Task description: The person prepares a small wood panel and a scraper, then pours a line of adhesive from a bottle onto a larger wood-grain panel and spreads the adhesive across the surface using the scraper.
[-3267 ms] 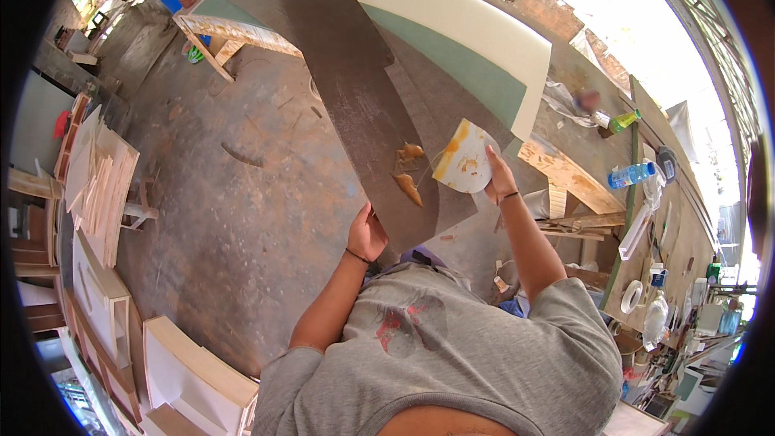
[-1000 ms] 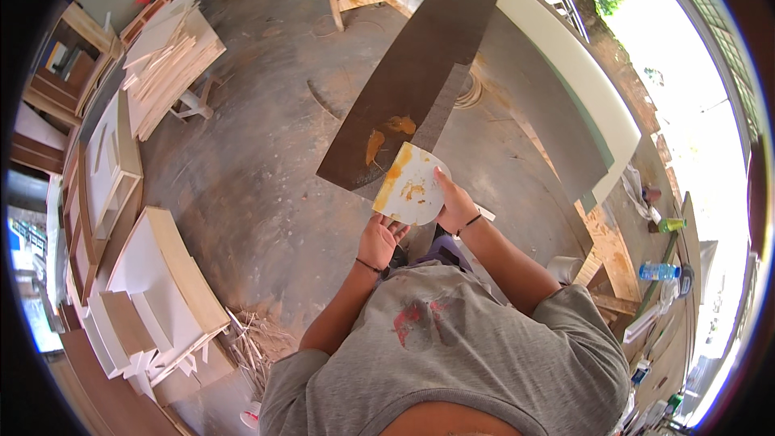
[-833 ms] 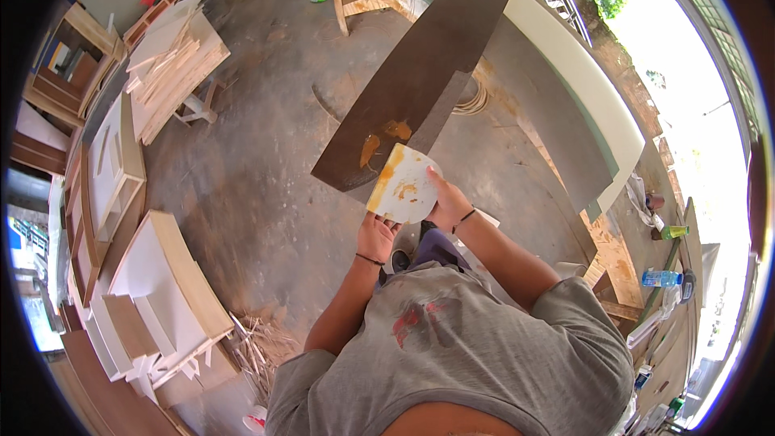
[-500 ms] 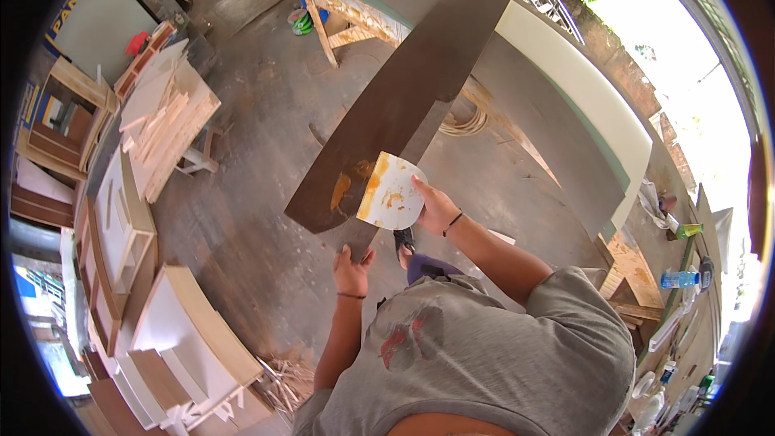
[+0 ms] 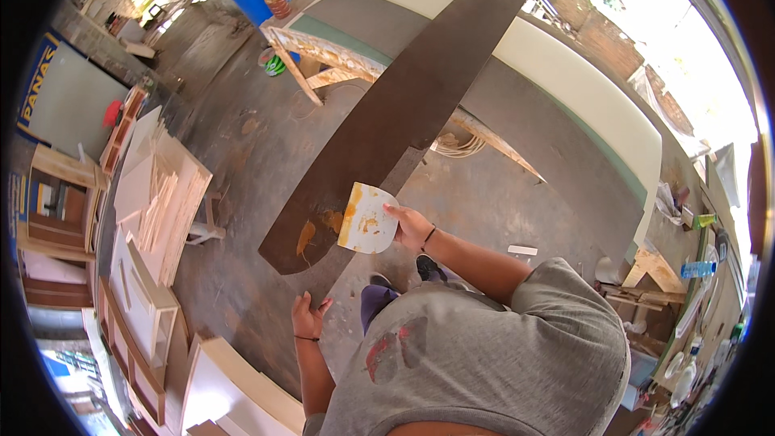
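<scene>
A long dark brown board (image 5: 387,113) slants from the far right towards me, with orange-brown putty smears (image 5: 306,236) near its close end. My right hand (image 5: 413,228) grips a flat white putty spreader (image 5: 373,220), whose left edge is coated in orange putty. This edge lies over the board's right side; whether it touches the surface is hard to tell. At the board's close end, my left hand (image 5: 307,319) has thumb and fingers up at the grey lower edge, seemingly pinching it. Part of those fingers is hidden by the board.
Behind the board stands a large worktable with a curved white, green and grey sheet (image 5: 589,113). Stacked wood panels (image 5: 173,194) and cabinet frames line the left. A coil of cable (image 5: 458,144) lies beneath the board. Bottles (image 5: 698,269) stand at the right.
The whole view has shifted, and board and hands now appear lower and further left. The spreader stays in my right hand near the smeared end. Little else differs.
</scene>
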The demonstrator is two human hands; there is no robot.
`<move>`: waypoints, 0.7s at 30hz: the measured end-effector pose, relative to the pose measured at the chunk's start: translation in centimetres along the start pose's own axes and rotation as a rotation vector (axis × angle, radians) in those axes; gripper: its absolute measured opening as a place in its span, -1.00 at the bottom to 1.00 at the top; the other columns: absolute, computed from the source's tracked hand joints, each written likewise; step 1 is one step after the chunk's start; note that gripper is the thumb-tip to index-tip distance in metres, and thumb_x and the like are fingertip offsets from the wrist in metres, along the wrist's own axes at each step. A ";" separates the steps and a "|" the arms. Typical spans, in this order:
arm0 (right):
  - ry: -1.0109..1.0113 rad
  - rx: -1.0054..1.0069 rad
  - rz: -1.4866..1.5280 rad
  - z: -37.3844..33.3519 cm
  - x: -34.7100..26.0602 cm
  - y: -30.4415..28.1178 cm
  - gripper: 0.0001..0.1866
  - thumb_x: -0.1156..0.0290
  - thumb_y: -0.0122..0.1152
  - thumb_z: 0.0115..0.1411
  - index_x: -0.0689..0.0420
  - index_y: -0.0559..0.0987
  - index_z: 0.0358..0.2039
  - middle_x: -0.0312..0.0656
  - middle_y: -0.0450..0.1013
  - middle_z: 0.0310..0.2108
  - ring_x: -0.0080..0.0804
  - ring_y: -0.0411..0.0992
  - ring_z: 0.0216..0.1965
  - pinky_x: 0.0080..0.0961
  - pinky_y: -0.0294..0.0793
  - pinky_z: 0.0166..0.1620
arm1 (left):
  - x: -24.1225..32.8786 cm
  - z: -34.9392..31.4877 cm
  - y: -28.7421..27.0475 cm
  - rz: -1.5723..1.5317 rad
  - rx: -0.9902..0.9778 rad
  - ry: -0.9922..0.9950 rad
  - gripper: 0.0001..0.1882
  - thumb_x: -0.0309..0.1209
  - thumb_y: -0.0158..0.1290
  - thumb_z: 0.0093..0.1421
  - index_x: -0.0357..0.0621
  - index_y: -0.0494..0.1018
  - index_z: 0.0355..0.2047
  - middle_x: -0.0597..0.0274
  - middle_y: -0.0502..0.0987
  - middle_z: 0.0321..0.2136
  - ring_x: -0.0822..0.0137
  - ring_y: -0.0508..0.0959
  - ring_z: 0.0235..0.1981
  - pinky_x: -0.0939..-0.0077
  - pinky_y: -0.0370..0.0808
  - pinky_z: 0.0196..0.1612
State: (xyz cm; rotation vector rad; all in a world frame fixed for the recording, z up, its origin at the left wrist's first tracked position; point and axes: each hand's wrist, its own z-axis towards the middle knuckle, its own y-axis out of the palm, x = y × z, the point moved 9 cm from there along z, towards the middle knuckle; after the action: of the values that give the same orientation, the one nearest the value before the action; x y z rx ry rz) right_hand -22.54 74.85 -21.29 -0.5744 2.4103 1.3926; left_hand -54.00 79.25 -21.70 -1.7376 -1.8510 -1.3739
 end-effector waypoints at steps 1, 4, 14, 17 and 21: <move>-0.032 0.017 -0.010 1.0 -0.4 -0.1 -0.48 0.15 0.04 0.24 0.24 0.30 0.08 -0.13 0.37 0.03 -0.29 0.37 0.04 -0.28 0.36 0.07 | 0.9 1.2 0.4 0.029 0.002 -0.015 -0.89 -0.42 -0.12 0.27 -0.20 0.29 -0.32 0.11 0.49 -0.28 0.14 0.54 -0.31 0.01 0.51 -0.14; -0.115 0.068 -0.012 4.1 -0.7 -0.5 -0.48 0.16 0.02 0.25 0.27 0.29 0.08 -0.12 0.37 0.03 -0.27 0.37 0.04 -0.28 0.37 0.05 | 3.5 5.4 0.8 0.105 -0.025 -0.049 -0.88 -0.40 -0.11 0.27 -0.21 0.28 -0.31 0.11 0.48 -0.26 0.14 0.54 -0.32 -0.01 0.51 -0.14; -0.300 0.241 0.251 10.0 -2.5 4.8 -0.50 0.20 -0.05 0.29 0.26 0.25 0.13 -0.12 0.29 0.12 -0.24 0.28 0.13 -0.25 0.23 0.18 | 14.5 25.2 1.4 0.378 -0.195 -0.149 -0.71 -0.25 -0.07 0.26 -0.17 0.26 -0.13 0.19 0.39 -0.14 0.18 0.49 -0.25 0.05 0.52 -0.16; -0.377 0.235 0.296 12.6 -3.5 5.1 -0.48 0.16 -0.04 0.28 0.21 0.24 0.14 -0.14 0.28 0.12 -0.24 0.27 0.14 -0.25 0.22 0.18 | 17.8 30.8 4.2 0.473 -0.202 -0.179 -0.63 -0.21 -0.06 0.26 -0.18 0.22 -0.04 0.20 0.34 -0.06 0.15 0.46 -0.23 0.08 0.52 -0.17; -0.455 0.257 0.342 14.5 -6.9 6.2 -0.46 0.13 -0.04 0.27 0.17 0.23 0.16 -0.14 0.27 0.13 -0.24 0.24 0.16 -0.22 0.20 0.18 | 20.6 38.1 9.1 0.558 -0.215 -0.198 -0.52 -0.18 -0.03 0.24 -0.18 0.15 0.06 0.19 0.31 -0.02 0.08 0.45 -0.21 0.13 0.53 -0.17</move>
State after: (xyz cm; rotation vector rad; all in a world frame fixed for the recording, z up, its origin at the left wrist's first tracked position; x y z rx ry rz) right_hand -18.64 91.61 -20.56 0.2099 2.3124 1.1432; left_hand -35.96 119.68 -22.55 -2.3349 -1.1752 -1.2329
